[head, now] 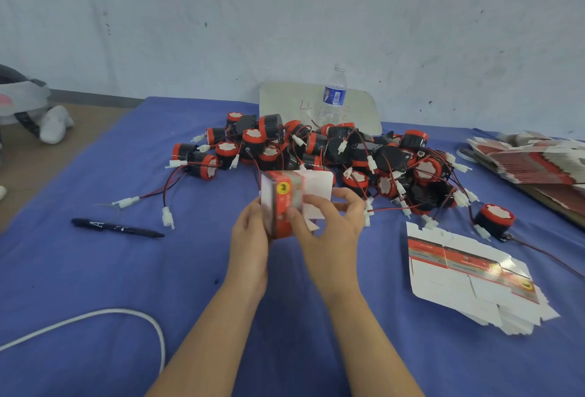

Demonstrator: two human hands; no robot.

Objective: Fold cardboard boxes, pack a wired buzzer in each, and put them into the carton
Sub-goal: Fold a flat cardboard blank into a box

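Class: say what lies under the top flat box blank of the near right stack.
Under the top blank, more flat blanks fan out on the blue cloth. Their printed faces are covered.

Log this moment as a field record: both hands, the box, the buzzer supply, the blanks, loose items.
left hand: grips the box's left side
right hand: holds the box, thumb on its red front
box: red and white, partly folded, white flap standing open
buzzers: loose pile with tangled wires, behind the box
flat blanks: stack at right front; second stack at far right
loose items: pen at left, water bottle behind the pile, white cable front left
table: blue cover
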